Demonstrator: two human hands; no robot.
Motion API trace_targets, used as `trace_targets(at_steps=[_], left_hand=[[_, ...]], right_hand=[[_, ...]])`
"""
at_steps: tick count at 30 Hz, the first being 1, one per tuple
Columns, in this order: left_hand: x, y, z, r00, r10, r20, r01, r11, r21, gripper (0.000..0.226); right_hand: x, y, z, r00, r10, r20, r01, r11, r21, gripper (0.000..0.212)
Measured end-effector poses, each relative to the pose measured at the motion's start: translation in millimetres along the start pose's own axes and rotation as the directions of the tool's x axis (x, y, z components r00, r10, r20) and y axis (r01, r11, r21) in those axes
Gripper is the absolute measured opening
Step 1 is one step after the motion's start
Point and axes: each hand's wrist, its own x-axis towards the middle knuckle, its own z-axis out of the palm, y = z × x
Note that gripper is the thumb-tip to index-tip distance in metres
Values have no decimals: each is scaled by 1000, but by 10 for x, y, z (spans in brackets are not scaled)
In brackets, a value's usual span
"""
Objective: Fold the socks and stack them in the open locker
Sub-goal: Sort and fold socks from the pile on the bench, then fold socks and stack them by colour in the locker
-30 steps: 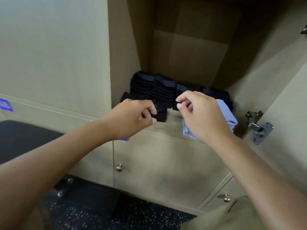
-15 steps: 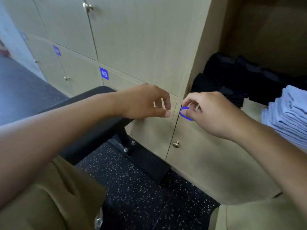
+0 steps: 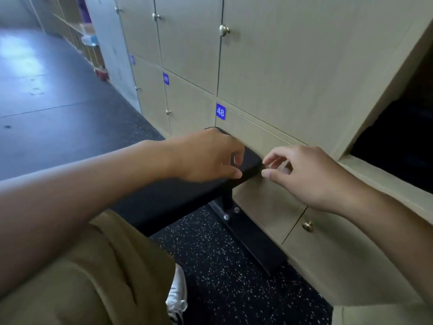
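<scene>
Hands: 2 | left hand [image 3: 206,158], right hand [image 3: 304,174] loosely curled, grip released, holding nothing

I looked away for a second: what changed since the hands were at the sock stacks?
Both hands left the open locker and swung left; left hand and right hand now hover by the black bench, holding nothing. Only the locker's dark edge shows.

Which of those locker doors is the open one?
The open locker at the far right: its dark inside shows, just right of the right hand. The others, like number 48, are shut.
</scene>
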Motion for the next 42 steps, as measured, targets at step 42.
trace_targets(at_steps=[42], left_hand=[[-4208,-2260,106,555,-830,60,830,546,-113,84]], right_hand=[[718,-4008,2336,687,-453,568,285,887,363,51]])
